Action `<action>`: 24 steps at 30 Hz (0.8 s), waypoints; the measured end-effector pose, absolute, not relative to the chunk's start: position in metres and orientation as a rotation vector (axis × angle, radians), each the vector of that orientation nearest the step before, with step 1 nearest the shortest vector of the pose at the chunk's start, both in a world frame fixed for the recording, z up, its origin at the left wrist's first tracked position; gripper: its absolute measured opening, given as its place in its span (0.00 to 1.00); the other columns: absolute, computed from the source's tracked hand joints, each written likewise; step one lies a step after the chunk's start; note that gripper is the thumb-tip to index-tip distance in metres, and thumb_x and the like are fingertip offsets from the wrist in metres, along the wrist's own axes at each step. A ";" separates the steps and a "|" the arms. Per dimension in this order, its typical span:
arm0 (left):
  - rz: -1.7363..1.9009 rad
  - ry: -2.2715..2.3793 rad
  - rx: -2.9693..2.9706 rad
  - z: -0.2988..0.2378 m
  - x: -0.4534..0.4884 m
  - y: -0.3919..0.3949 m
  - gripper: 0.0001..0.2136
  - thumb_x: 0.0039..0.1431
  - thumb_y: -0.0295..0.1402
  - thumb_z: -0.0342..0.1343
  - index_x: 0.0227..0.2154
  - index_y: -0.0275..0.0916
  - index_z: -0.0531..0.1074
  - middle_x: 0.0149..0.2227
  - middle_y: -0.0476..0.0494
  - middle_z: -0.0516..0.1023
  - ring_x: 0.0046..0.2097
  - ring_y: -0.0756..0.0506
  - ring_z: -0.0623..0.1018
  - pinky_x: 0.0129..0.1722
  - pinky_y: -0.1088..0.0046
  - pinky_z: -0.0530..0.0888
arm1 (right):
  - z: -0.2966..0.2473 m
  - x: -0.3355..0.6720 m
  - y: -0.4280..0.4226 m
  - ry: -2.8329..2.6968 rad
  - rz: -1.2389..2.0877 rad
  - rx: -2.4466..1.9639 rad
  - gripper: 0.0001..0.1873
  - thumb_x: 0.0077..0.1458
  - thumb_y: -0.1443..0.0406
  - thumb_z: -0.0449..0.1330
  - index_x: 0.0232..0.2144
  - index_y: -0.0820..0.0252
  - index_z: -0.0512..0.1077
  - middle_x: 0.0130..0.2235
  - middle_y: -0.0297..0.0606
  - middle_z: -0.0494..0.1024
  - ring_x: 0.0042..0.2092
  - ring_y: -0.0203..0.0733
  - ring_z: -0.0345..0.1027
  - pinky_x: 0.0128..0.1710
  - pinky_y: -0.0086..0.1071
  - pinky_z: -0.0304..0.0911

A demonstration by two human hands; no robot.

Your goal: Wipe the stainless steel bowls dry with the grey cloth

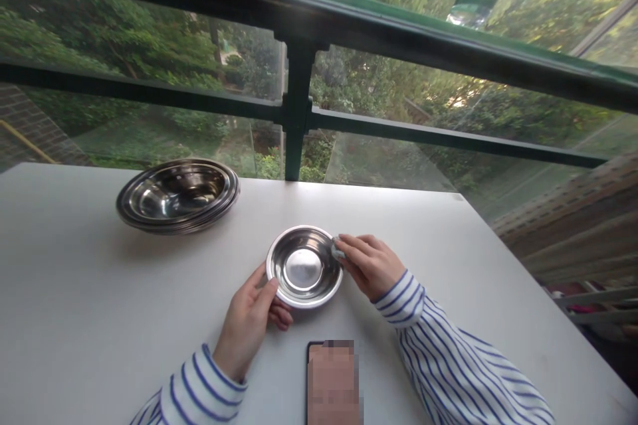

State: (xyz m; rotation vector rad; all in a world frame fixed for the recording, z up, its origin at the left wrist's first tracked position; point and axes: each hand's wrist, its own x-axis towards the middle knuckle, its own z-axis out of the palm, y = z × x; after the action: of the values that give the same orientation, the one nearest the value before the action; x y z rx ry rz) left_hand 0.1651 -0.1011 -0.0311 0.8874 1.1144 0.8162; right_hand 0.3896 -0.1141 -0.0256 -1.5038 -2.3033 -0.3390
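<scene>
A small shiny steel bowl is held just over the white table, its open side facing up. My left hand grips its left rim, thumb on top and fingers curled beneath. At the bowl's right rim, my right hand pinches a small crumpled pale greyish cloth against the edge. Most of that cloth is hidden by the fingers, so its material is hard to make out.
A stack of larger steel bowls stands on the white table at the back left. A phone-like flat object, its screen blurred, lies near the front. Beyond the table's far edge runs a dark green railing with glass.
</scene>
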 end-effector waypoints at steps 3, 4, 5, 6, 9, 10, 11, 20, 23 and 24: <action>0.803 1.110 0.895 -0.032 0.165 -0.101 0.28 0.51 0.37 0.52 0.55 0.32 0.57 0.16 0.52 0.71 0.17 0.50 0.71 0.16 0.77 0.68 | -0.024 0.384 -0.139 -2.340 -0.390 -1.542 0.15 0.57 0.65 0.52 0.46 0.64 0.68 0.48 0.43 0.72 0.41 0.44 0.64 0.39 0.37 0.64; 0.795 1.108 0.902 -0.033 0.165 -0.102 0.28 0.52 0.37 0.52 0.55 0.31 0.56 0.16 0.52 0.71 0.17 0.50 0.71 0.16 0.77 0.68 | -0.023 0.383 -0.144 -2.362 -0.396 -1.554 0.15 0.57 0.65 0.52 0.46 0.64 0.68 0.48 0.43 0.72 0.41 0.45 0.63 0.39 0.37 0.63; 0.788 1.107 0.910 -0.033 0.164 -0.101 0.27 0.52 0.37 0.52 0.55 0.31 0.57 0.16 0.52 0.71 0.17 0.50 0.71 0.16 0.77 0.68 | -0.022 0.382 -0.145 -2.373 -0.401 -1.568 0.15 0.57 0.65 0.52 0.46 0.63 0.68 0.48 0.42 0.72 0.41 0.45 0.63 0.38 0.37 0.63; 0.782 1.107 0.917 -0.033 0.164 -0.101 0.27 0.52 0.37 0.52 0.55 0.31 0.57 0.16 0.52 0.71 0.17 0.50 0.71 0.16 0.77 0.67 | -0.021 0.381 -0.142 -2.381 -0.400 -1.576 0.15 0.57 0.65 0.52 0.46 0.62 0.69 0.48 0.42 0.72 0.41 0.44 0.64 0.38 0.37 0.63; 0.783 1.111 0.926 -0.032 0.164 -0.101 0.27 0.52 0.37 0.51 0.55 0.31 0.57 0.16 0.51 0.71 0.17 0.50 0.71 0.16 0.78 0.67 | -0.016 0.383 -0.114 -2.379 -0.362 -1.574 0.13 0.57 0.65 0.53 0.44 0.62 0.70 0.45 0.41 0.74 0.40 0.43 0.64 0.39 0.35 0.63; 0.786 1.110 0.924 -0.032 0.164 -0.101 0.27 0.52 0.36 0.51 0.55 0.30 0.56 0.16 0.51 0.71 0.17 0.50 0.71 0.16 0.78 0.67 | -0.015 0.384 -0.104 -2.372 -0.351 -1.589 0.13 0.57 0.65 0.53 0.44 0.62 0.70 0.44 0.40 0.75 0.39 0.42 0.64 0.39 0.34 0.63; 0.790 1.107 0.921 -0.032 0.164 -0.101 0.28 0.52 0.36 0.51 0.55 0.30 0.56 0.16 0.51 0.71 0.17 0.50 0.71 0.16 0.78 0.67 | -0.013 0.384 -0.096 -2.382 -0.339 -1.594 0.13 0.56 0.66 0.53 0.44 0.61 0.70 0.44 0.40 0.75 0.39 0.42 0.64 0.39 0.33 0.62; 0.777 1.091 0.924 -0.038 0.162 -0.099 0.29 0.52 0.37 0.51 0.56 0.29 0.55 0.16 0.51 0.71 0.17 0.49 0.72 0.16 0.77 0.68 | -0.012 0.381 -0.142 -2.474 -0.416 -1.650 0.14 0.57 0.67 0.51 0.45 0.62 0.69 0.47 0.42 0.73 0.39 0.43 0.63 0.36 0.34 0.59; 0.768 1.078 0.942 -0.038 0.161 -0.099 0.29 0.52 0.38 0.51 0.56 0.29 0.55 0.17 0.52 0.71 0.17 0.50 0.71 0.16 0.78 0.67 | -0.007 0.380 -0.121 -2.476 -0.391 -1.730 0.13 0.58 0.65 0.50 0.43 0.60 0.70 0.45 0.40 0.74 0.39 0.42 0.64 0.34 0.33 0.58; 0.768 1.076 0.941 -0.037 0.161 -0.099 0.30 0.52 0.38 0.51 0.56 0.29 0.54 0.17 0.52 0.71 0.17 0.50 0.71 0.16 0.78 0.67 | -0.004 0.379 -0.110 -2.492 -0.355 -1.761 0.13 0.58 0.64 0.50 0.44 0.59 0.70 0.45 0.40 0.74 0.39 0.42 0.64 0.34 0.33 0.57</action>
State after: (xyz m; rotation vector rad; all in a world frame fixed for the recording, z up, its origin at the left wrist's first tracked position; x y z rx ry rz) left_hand 0.1614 -0.0989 -0.0373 0.9407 1.0764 0.7675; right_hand 0.3789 -0.1099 -0.0044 -1.7606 -2.4922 -0.3548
